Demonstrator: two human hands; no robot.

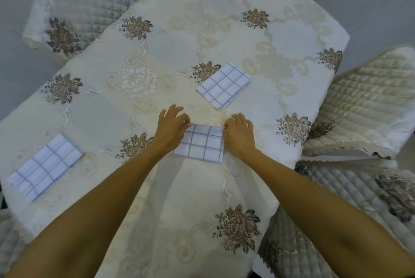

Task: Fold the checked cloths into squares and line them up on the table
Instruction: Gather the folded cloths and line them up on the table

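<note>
Forearms: bare, reaching from the near edge toward the middle cloth point(201, 145).
Middle cloth: white with blue checks, folded small, lying on the bench point(157, 64) straight in front of the person.
Left hand point(171, 126): at the middle cloth's far left corner; its grip pinches that corner between thumb and forefinger, and the other fingers reach loosely beyond it.
Right hand point(239, 135): at the middle cloth's far right corner; its grip pinches that corner with the fingers curled.
Far edge: runs straight between the two hands.
Long cloth point(42, 166): well to the left of the middle cloth, near the bench's left edge, folded into an oblong and lying flat.
Far cloth point(223, 85): beyond the middle cloth and a little to its right, apart from it; folded nearly square, set at an angle, with layers showing at its near corner.
Tablecloth point(224, 30): cream with brown flowers, under all three cloths.
Chairs: quilted covers; right chair point(363, 102) well to the right of the middle cloth, left chair point(78, 8) far beyond it on the left.
</note>
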